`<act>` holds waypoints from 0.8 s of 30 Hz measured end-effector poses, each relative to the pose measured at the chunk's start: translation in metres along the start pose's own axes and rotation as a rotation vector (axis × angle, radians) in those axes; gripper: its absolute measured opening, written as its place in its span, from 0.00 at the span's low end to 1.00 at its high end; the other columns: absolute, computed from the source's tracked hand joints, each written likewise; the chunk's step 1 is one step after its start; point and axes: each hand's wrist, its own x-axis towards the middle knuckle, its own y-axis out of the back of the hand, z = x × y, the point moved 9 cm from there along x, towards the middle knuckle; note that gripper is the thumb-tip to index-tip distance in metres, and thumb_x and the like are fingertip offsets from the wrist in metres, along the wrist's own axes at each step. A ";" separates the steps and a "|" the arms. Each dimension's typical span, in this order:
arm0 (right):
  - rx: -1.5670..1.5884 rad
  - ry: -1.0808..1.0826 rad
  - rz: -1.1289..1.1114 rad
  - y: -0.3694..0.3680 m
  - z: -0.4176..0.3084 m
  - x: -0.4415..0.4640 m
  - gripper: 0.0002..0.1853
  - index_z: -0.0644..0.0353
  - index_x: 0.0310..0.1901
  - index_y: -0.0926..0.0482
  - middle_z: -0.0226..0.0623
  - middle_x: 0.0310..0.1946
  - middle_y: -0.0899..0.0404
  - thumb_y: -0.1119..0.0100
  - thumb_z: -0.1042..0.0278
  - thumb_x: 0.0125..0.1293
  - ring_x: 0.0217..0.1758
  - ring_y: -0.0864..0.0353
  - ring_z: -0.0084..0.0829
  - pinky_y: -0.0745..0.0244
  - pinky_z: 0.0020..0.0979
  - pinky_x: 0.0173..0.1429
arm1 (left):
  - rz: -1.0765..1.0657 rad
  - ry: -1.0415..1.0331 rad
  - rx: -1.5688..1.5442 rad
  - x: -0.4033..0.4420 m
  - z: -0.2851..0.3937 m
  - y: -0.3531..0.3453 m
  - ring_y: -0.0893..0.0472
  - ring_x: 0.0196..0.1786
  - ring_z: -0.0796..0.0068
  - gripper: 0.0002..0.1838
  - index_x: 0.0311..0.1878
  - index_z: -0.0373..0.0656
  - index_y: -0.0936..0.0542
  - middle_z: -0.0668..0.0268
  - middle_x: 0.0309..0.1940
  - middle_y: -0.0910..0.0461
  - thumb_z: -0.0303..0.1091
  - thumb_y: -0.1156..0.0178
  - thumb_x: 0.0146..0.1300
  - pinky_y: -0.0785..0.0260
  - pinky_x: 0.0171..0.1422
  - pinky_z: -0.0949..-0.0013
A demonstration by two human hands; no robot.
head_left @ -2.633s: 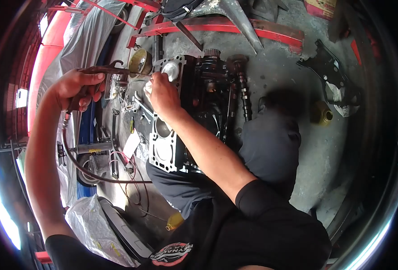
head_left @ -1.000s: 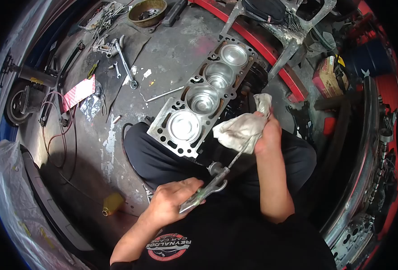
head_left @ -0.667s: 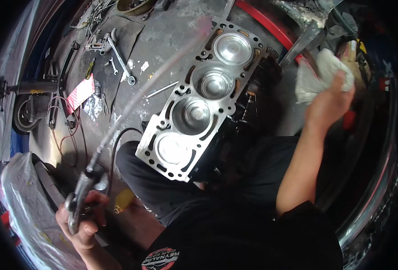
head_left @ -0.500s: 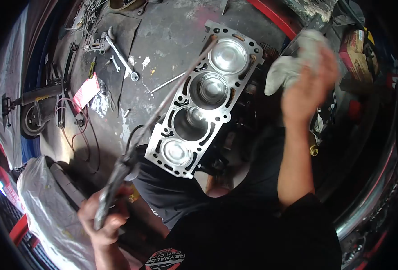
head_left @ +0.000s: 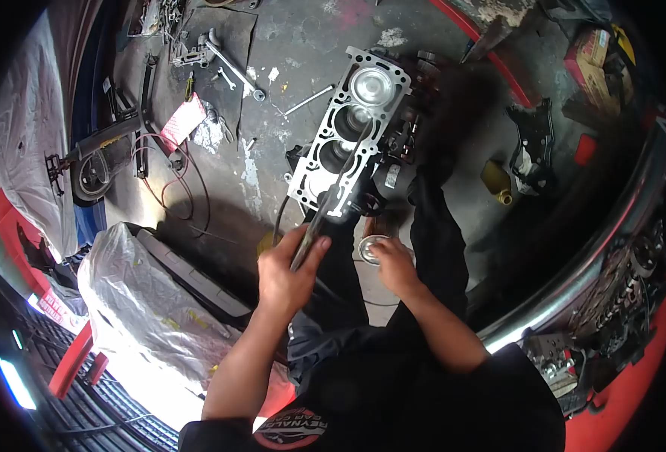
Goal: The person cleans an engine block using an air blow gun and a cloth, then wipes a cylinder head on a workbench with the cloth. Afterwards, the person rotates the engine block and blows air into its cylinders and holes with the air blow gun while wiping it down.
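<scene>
My left hand (head_left: 281,277) is closed around the handle of a long-nozzled blow gun (head_left: 314,228), which has a dark hose at its side. The thin nozzle reaches up over the engine block (head_left: 363,154), across its bare metal deck. Pistons show in the block's row of cylinder bores; the nearest is bright with glare. Below the block's near end, my right hand (head_left: 394,267) has its fingers curled on a round, silver-topped can (head_left: 370,250). The can's lower part is partly hidden.
Wrenches (head_left: 227,64) and a pink paper (head_left: 184,120) lie on the floor at left, near a thin looping hose (head_left: 206,184). A gold bottle (head_left: 496,182) and a black bracket (head_left: 532,147) lie to the right. A plastic-covered seat-like object (head_left: 133,294) stands at lower left.
My right hand has come down from the upper right to the can; the white cloth it held is out of it. My left hand has moved right and up with the blow gun. The view has shifted.
</scene>
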 end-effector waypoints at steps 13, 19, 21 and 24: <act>0.185 -0.415 0.238 0.079 0.056 -0.085 0.18 0.58 0.53 0.22 0.44 0.47 0.21 0.43 0.81 0.61 0.54 0.23 0.50 0.26 0.45 0.59 | 0.007 -0.184 0.479 0.054 0.109 0.000 0.16 0.43 0.43 0.21 0.45 0.40 0.14 0.44 0.33 0.16 0.50 0.32 0.62 0.25 0.48 0.52; 0.237 -0.374 0.298 0.089 0.068 -0.090 0.17 0.58 0.52 0.22 0.45 0.47 0.21 0.43 0.81 0.61 0.54 0.23 0.50 0.26 0.45 0.58 | -0.412 0.211 0.398 0.156 0.210 0.018 0.34 0.13 0.82 0.14 0.33 0.41 0.19 0.67 0.19 0.23 0.43 0.36 0.68 0.41 0.17 0.70; 0.276 -0.414 0.308 0.092 0.075 -0.095 0.17 0.58 0.53 0.22 0.45 0.47 0.22 0.43 0.80 0.62 0.54 0.23 0.51 0.26 0.45 0.58 | -0.480 0.236 0.352 0.169 0.221 0.012 0.36 0.13 0.82 0.16 0.30 0.42 0.23 0.67 0.18 0.24 0.42 0.35 0.68 0.46 0.17 0.72; 0.333 -0.462 0.314 0.096 0.084 -0.098 0.16 0.60 0.53 0.22 0.46 0.48 0.22 0.44 0.79 0.63 0.55 0.23 0.52 0.26 0.44 0.59 | -0.482 0.288 0.394 0.173 0.229 0.005 0.37 0.12 0.81 0.17 0.30 0.41 0.24 0.67 0.17 0.25 0.44 0.35 0.67 0.45 0.18 0.71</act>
